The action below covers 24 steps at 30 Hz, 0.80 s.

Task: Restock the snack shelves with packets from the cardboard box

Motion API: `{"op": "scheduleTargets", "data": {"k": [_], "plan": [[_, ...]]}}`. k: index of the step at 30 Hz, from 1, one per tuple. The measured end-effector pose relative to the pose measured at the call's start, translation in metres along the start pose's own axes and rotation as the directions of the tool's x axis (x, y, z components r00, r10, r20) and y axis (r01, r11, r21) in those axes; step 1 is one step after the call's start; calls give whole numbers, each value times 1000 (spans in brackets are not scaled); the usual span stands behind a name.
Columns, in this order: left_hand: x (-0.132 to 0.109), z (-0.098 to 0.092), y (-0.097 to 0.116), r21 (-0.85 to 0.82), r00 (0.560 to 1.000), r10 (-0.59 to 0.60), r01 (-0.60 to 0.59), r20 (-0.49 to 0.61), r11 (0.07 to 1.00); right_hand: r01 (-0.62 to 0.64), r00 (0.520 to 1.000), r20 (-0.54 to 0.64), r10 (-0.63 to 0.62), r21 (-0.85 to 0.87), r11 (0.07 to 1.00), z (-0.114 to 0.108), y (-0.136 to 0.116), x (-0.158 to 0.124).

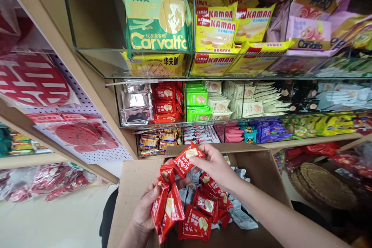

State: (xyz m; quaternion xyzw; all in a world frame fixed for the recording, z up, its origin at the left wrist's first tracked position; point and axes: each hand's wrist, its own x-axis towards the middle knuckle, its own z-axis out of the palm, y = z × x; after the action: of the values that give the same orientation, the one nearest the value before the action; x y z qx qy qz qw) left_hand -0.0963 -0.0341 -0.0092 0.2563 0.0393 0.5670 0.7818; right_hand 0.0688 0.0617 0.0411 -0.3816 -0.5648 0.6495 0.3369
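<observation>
Over an open cardboard box [129, 201], my left hand [145, 203] grips several red snack packets [167, 209] in a bunch. Just to the right, my right hand [215, 164] pinches one red snack packet [186, 159] between thumb and fingers, its corner close to the bunch. Below the hands, more loose red packets [195, 223] lie in the box on top of silver-white packets [242, 215]. Part of the box's contents is hidden behind my hands and the right forearm.
Glass-fronted shelves rise behind the box. A red packet stack [164, 104] sits in a middle compartment beside silver packets [135, 102] and green packets [199, 99]. Above are a Carvalfo bag [157, 23] and yellow Kaman packs [216, 27]. Woven trays [325, 186] stand at right.
</observation>
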Motion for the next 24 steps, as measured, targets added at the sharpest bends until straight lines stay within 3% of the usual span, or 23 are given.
{"op": "scheduleTargets", "data": {"k": [3,6,9,11,15,18,24], "plan": [[0,0,-1,-2,999,1,-1,-44,1000,106,992,81,-95,-148,983,-10,-4,0],[0,-2,-2,18,995,38,-36,-97,999,224,968,165,-188,-242,944,-14,-23,1],[-2,-5,-5,13,991,65,-64,-114,998,333,943,93,-320,-238,912,-6,-50,8],[-4,-7,-6,6,991,64,-64,-116,998,432,897,2,-442,-221,875,4,-64,21],[-7,-7,-8,5,989,49,-49,-139,999,609,731,-138,-668,-308,731,26,-73,73],[-8,-5,-8,18,991,42,-40,-126,999,619,696,-194,-692,-328,714,40,-69,118],[-10,-6,-8,15,998,51,-50,-23,999,549,735,-362,-573,-177,817,61,-71,176]]}}
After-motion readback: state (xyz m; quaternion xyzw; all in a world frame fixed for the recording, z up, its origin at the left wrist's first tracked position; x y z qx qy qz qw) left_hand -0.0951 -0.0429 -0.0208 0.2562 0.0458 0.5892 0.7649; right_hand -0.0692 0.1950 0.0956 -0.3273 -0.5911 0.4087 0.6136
